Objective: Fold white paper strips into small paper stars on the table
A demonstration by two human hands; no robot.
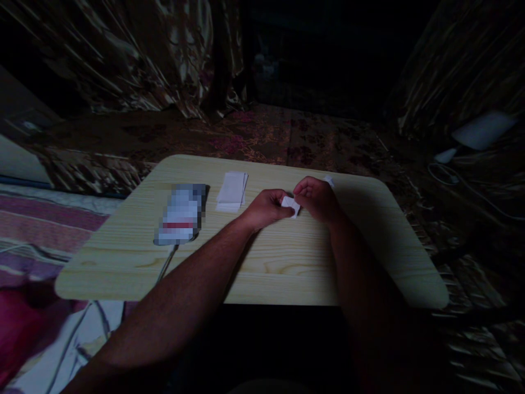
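Observation:
A small folded piece of white paper (290,204) is pinched in my left hand (268,208), thumb on its near face. My right hand (315,198) meets the paper's upper right edge with curled fingers pressed together at the tips. Both hands are just above the wooden table (283,273). To the left of them lies a stack of white paper sheets (232,189), slightly fanned. Another small white paper piece (328,180) shows partly behind my right hand.
A phone with a blurred-out screen (180,213) lies on the table's left, its cable (167,262) running off the near edge. Patterned curtains (172,54) hang beyond. A white lamp-like object (484,130) stands at right; striped bedding (49,219) lies at left.

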